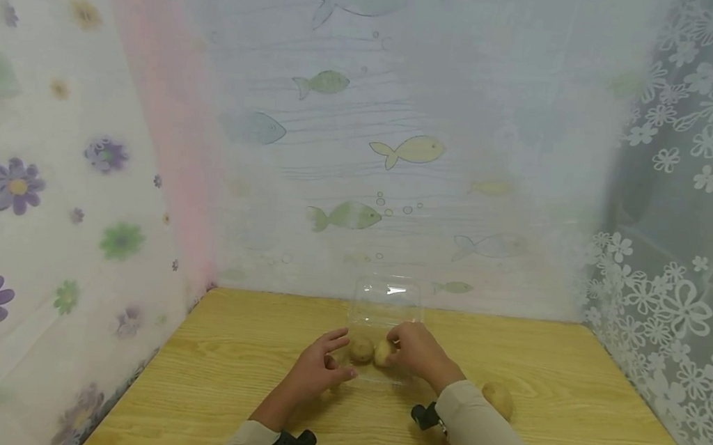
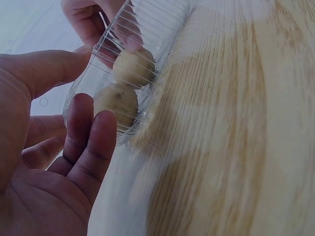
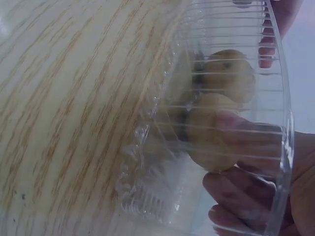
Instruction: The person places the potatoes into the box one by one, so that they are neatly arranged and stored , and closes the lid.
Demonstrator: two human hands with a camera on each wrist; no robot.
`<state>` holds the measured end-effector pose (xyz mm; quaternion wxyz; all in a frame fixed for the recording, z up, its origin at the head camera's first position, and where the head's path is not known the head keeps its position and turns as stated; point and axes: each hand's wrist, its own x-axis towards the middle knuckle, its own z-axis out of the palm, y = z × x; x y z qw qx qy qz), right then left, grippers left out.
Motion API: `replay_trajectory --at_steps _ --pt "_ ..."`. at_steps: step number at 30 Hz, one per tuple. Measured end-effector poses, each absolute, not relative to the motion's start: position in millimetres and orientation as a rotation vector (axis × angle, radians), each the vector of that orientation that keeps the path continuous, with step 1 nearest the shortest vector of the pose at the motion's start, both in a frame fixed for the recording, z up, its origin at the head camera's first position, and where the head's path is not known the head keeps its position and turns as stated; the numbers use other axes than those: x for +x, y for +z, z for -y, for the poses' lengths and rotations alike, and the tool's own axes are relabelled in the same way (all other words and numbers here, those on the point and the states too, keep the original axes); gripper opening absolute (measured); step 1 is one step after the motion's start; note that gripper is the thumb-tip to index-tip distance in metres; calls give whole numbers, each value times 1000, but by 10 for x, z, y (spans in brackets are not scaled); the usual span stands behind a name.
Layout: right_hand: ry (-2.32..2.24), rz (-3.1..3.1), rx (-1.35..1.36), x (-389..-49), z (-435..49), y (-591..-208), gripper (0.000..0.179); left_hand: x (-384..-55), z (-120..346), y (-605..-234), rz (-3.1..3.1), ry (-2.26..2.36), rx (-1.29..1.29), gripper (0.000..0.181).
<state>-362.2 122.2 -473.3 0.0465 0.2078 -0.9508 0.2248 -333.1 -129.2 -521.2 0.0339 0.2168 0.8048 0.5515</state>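
Note:
A clear plastic clamshell box [image 1: 409, 382] with ribbed walls lies on the table, its lid [image 1: 386, 305] raised at the back. Inside are two potatoes side by side. My right hand [image 1: 418, 353] reaches in from the right and grips the right-hand potato [image 3: 209, 135] between thumb and fingers. Left of it, touching or nearly so, sits the other potato [image 1: 361, 349]. My left hand [image 1: 313, 369] is spread around the box's left end, fingers loosely bent near the rim [image 2: 74, 86]; whether they press on it I cannot tell. A third potato [image 1: 497, 400] lies outside, beside the right sleeve.
The wood-grain table [image 1: 247, 339] ends at a fish-printed curtain [image 1: 350, 145] behind the box. Flowered sheets hang on the left [image 1: 48, 226] and right [image 1: 670, 310]. Black wrist cameras sit on both forearms.

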Motion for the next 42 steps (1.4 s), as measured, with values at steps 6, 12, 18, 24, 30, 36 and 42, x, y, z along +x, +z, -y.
replay_trajectory --at_steps 6,12,18,24,30,36,42 --pt "719 2893 647 -3592 -1249 -4699 39 -3323 1283 -5209 -2465 1716 664 82" --pt "746 2892 637 -3593 -1283 -4683 50 -3306 1274 -5196 -2456 1738 662 80" --pt "820 2877 646 -3562 -1340 -4637 49 -3306 1272 -5197 -2455 1742 658 79" --pt "705 2844 702 -3520 -1380 -4578 40 -3298 1264 -5174 -2463 1731 657 78" --pt "572 2837 740 -3496 -1343 -4561 31 -3315 1276 -5192 -2481 1707 656 81" --pt "562 2876 632 -3519 -1290 -4594 36 -3346 1288 -5234 -2507 1674 668 82" --pt "556 2883 565 -3600 -1260 -4660 39 -3344 1288 -5225 -2513 1667 653 83"
